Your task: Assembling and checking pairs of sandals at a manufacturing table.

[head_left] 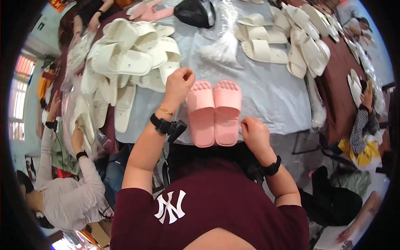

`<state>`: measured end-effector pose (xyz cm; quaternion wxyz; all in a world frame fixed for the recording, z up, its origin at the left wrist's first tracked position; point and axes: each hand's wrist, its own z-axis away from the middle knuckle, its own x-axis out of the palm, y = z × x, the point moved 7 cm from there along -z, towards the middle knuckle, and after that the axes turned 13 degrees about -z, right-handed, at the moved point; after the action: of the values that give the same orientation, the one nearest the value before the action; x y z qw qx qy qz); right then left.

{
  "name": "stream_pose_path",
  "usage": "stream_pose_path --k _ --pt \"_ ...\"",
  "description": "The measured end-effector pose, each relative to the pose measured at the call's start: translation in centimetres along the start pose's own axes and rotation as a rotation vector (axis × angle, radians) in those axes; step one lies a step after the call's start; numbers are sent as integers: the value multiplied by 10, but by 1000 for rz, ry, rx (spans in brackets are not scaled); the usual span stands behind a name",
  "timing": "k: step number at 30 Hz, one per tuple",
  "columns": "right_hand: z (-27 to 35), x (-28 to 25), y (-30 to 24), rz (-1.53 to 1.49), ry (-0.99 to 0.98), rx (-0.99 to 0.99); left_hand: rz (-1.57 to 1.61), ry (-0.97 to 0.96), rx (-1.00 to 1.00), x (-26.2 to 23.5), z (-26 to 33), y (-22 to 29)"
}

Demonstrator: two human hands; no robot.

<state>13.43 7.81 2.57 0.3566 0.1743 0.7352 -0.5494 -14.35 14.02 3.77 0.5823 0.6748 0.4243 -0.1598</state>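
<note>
A pair of pink slippers (202, 129) lies side by side at the table's near edge, textured footbeds showing past the straps. My left hand (179, 86) is closed in a pinch just above and left of their far ends. Fingers curled together, my right hand (256, 134) is at the near right, beside the right slipper. Whatever either hand holds is too small or hidden to make out. A faint thin line crosses the right slipper below its strap; I cannot tell whether it reaches my hands. Beyond the slippers lies a bundle of clear, whitish strands (223, 49).
Cream slippers are heaped at the left (127, 62) and far right (260, 51) of the grey-covered table (275, 100). A black bag (191, 13) and pink slippers (151, 13) lie at the far edge. Co-workers handle slippers and clear plastic at both sides.
</note>
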Motion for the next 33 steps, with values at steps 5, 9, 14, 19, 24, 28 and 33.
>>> stream_pose_path --k 5,9,14,19,24,28,33 --pt "21 12 -38 -92 -102 -239 77 -200 238 41 5 44" --pt "35 37 -52 -128 -195 -370 143 -360 281 72 12 62" --pt "28 49 -46 -160 -175 -401 176 -481 249 97 19 52" --pt "13 44 -43 -124 -67 -459 146 -537 224 107 17 40" --pt "23 48 -70 -225 -94 -577 196 -559 174 110 17 36" --pt "15 53 -58 -217 -83 -553 210 -577 143 109 16 37" --pt "-3 45 -44 -144 50 -579 259 -609 99 111 16 32"
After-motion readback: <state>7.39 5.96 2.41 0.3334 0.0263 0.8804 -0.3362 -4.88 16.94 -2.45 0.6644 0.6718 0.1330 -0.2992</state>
